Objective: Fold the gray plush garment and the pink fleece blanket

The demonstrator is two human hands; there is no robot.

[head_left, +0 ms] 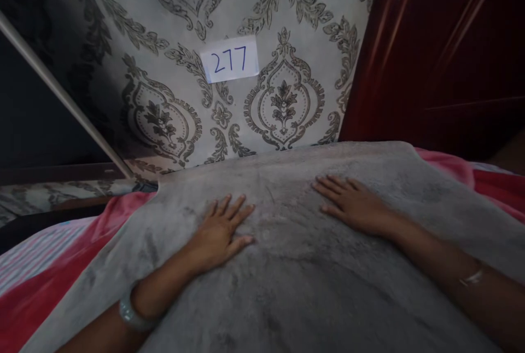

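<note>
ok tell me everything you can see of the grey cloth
The grey cloth looks soft and plush, with darker, brushed-looking patches. It lies spread out, mostly smooth, over red cloth, its far edge close to the patterned wall. The left hand and right hand rest on it, palms down. Its near edge is out of view.

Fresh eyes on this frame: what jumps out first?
Probably the white card reading 277, on the patterned wall at top centre. Next, the left hand and right hand, spread palm-down on the grey cloth below it. Red fabric shows past the cloth's edges on both sides.
</note>
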